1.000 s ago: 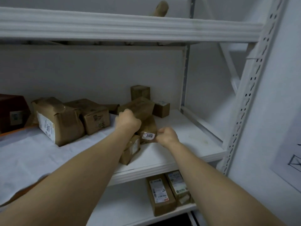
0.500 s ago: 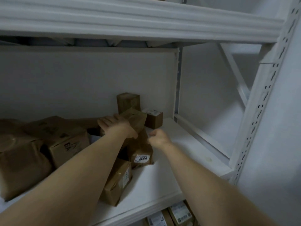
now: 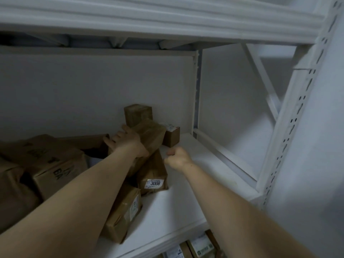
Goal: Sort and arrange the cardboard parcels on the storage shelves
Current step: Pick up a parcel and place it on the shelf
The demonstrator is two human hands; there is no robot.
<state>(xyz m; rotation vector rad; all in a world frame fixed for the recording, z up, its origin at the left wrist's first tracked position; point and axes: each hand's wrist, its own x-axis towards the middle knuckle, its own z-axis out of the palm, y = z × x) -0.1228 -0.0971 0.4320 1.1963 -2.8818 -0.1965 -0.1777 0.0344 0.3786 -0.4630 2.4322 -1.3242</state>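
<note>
Left hand (image 3: pixel 128 142) grips long tilted parcel (image 3: pixel 151 135) atop pile on shelf (image 3: pixel 178 211), fingers curled over its far edge. Right hand (image 3: pixel 176 157) curled into fist, holding nothing, just right of pile, above 3006 parcel (image 3: pixel 153 174). Small box (image 3: pixel 138 113) against far wall; large cartons (image 3: pixel 54 164) left

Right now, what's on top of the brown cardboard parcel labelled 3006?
A brown taped parcel lies tilted across its far end, held by the left hand; the forearm hides their contact.
</note>
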